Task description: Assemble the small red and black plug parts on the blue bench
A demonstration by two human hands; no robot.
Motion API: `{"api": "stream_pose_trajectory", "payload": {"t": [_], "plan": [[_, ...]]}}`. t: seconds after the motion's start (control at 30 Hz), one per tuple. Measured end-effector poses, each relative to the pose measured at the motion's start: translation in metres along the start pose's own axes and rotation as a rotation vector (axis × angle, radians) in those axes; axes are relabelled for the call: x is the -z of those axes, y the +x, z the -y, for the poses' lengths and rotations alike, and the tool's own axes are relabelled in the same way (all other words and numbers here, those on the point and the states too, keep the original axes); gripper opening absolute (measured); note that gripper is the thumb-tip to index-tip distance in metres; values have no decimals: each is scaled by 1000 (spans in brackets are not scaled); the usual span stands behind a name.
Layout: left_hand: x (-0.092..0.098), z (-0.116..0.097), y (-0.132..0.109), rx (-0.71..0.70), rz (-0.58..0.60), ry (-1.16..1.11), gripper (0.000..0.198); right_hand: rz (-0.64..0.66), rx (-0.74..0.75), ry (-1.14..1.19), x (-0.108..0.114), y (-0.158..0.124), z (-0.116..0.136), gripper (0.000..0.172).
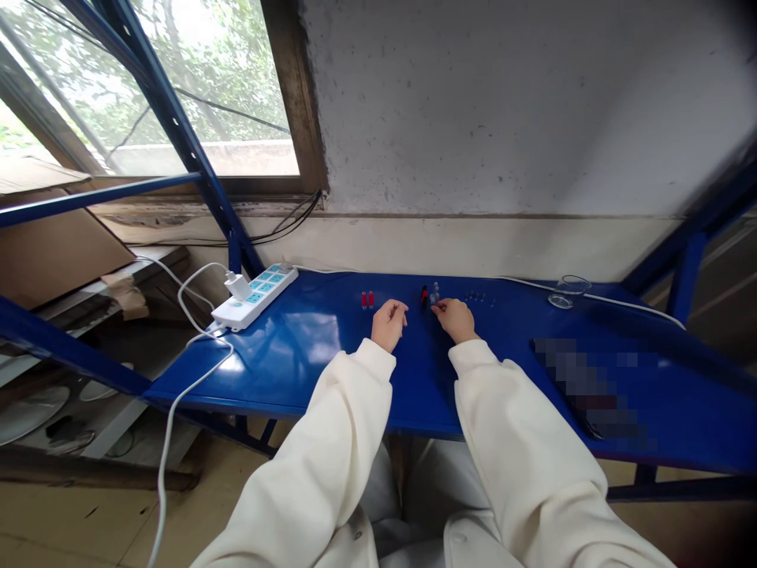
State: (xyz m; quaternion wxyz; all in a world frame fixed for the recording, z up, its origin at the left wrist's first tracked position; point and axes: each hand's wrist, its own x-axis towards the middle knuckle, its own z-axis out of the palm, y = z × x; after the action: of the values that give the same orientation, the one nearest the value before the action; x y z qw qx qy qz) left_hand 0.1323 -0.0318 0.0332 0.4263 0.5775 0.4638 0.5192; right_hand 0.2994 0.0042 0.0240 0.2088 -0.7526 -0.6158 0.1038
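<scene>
Two small red cylinders with clear ends [367, 300] stand side by side on the blue table, left of centre. Just right of them is my left hand [389, 324], its fingers curled together; whatever it may hold is too small to make out. My right hand [454, 319] has its fingertips pinched at a group of small clear pieces [435, 293]; what is between them is hidden. A red and black piece [424, 295] is close to the left of that group. More tiny clear pieces [476, 297] lie in a loose row to the right.
A white power strip [254, 298] with a plug and cable lies at the table's left. A clear glass cup [568, 293] is at the back right. Nearer, a dark flat object [571, 390], partly pixelated, lies on the blue table [319, 371]. Blue frame posts flank both sides.
</scene>
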Motion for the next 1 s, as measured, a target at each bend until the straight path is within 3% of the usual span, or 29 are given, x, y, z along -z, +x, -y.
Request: {"api": "stream_pose_trajectory", "payload": {"t": [0.37, 0.63, 0.7, 0.87, 1.0], "plan": [[0, 1, 0, -4, 29, 44, 15, -16, -14, -53, -4, 3, 0, 30], [-4, 8, -7, -210, 175, 577, 12, 7, -6, -86, 0, 0, 3, 33], [-3, 5, -8, -202, 126, 688, 16, 26, -15, -102, 3, -2, 5, 32], [8, -3, 0, -73, -147, 837, 46, 47, -45, -153, 15, -15, 10, 34], [16, -5, 9, -9, -214, 987, 55, -21, -29, -157, 23, -31, 18, 33]]}}
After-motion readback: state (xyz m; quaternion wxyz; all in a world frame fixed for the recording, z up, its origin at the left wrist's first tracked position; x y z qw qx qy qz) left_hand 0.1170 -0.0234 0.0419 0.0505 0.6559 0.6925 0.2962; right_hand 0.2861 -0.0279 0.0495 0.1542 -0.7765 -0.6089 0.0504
